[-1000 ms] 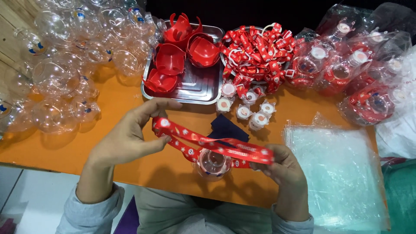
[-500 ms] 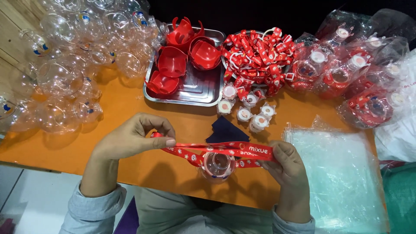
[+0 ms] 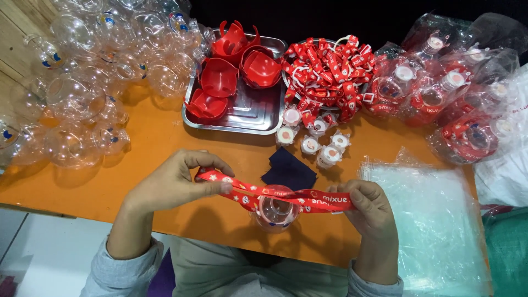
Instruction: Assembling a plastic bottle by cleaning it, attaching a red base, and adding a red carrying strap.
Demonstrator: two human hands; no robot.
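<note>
You held the red strap (image 3: 275,193) stretched out between your two hands, its long axis running left to right across the orange bench (image 3: 148,165), slightly lower at the right end. Your left hand (image 3: 176,184) pinched the left end between thumb and fingertips; your right hand (image 3: 371,206) was curled around the right end, fingers closed over it. The clear round bottle (image 3: 275,212) hung under the middle of the strap, about midway between both hands, touching it. A dark blue cloth (image 3: 289,170) lay just beyond the strap, and the steel tray (image 3: 258,113) of red cups sat well behind it.
</note>
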